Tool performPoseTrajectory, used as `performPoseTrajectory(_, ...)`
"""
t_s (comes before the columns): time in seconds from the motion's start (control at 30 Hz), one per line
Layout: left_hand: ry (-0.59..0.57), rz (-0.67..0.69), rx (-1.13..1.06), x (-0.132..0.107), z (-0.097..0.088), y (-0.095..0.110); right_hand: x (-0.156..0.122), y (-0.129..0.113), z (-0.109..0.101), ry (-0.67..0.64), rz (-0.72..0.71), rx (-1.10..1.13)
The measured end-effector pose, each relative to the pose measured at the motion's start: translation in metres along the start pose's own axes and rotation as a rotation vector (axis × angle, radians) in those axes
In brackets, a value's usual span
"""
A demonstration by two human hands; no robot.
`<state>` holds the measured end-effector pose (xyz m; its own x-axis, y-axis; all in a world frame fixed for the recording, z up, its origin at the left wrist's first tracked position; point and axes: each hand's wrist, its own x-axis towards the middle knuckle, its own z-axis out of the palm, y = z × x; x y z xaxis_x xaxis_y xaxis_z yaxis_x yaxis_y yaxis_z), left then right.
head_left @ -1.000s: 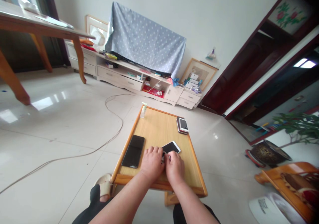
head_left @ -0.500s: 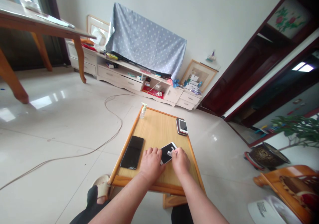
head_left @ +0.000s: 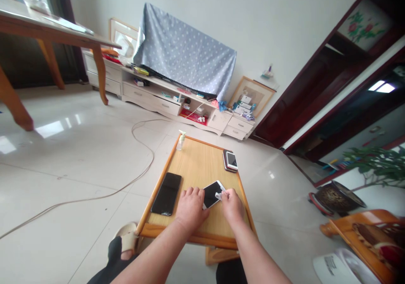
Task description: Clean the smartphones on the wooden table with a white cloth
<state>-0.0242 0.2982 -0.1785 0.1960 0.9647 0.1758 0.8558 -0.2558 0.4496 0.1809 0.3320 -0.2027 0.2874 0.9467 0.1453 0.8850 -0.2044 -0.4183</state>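
Observation:
A white-framed phone (head_left: 212, 192) with a dark screen lies on a small wooden table (head_left: 202, 166) in front of me. My left hand (head_left: 190, 205) rests on the phone's near left end, fingers curled over it. My right hand (head_left: 232, 204) pinches a small white wipe (head_left: 219, 196) against the phone's right edge. A larger black phone (head_left: 166, 187) lies flat to the left of my hands.
A stack of two phones (head_left: 230, 160) sits at the table's far right edge, a small pump bottle (head_left: 181, 140) at its far left corner. A cable (head_left: 139, 166) trails over the tiled floor. A TV stand (head_left: 164, 96) lines the wall; a potted plant (head_left: 341, 193) stands right.
My right hand has moved away from my left hand to the phone's right edge with the white wipe. The phone's screen shows more between my hands.

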Motion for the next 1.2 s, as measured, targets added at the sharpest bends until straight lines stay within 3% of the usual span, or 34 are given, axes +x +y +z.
performPoseTrajectory(0.17,0.001,-0.001,-0.019,0.002,-0.002,0.0,-0.007,0.013,0.001,0.011,0.054,0.069)
performPoseTrajectory(0.33,0.025,-0.036,-0.038,0.003,-0.006,-0.001,-0.016,0.02,-0.012,0.028,0.052,0.122)
performPoseTrajectory(0.43,0.051,-0.084,-0.09,0.004,-0.008,-0.001,-0.027,0.016,-0.023,0.14,0.009,0.144)
performPoseTrajectory(0.53,0.07,-0.101,-0.13,0.004,-0.011,0.0,-0.046,0.0,-0.031,0.238,-0.058,0.319)
performPoseTrajectory(0.6,0.064,-0.105,-0.135,0.004,-0.013,0.001,-0.062,-0.018,-0.032,0.07,-0.028,0.538)
performPoseTrajectory(0.7,0.057,-0.126,-0.142,0.005,-0.015,0.003,-0.08,-0.045,-0.026,-0.234,0.186,0.846)
performPoseTrajectory(0.77,0.074,-0.121,-0.146,0.005,-0.015,0.003,-0.084,-0.059,-0.022,-0.352,0.308,1.02)
performPoseTrajectory(0.97,0.114,-0.065,-0.101,0.005,-0.011,0.005,-0.074,-0.076,-0.016,-0.461,0.52,1.373)
performPoseTrajectory(1.2,0.09,-0.06,-0.08,0.003,-0.011,0.011,-0.065,-0.077,-0.014,-0.467,0.566,1.418)
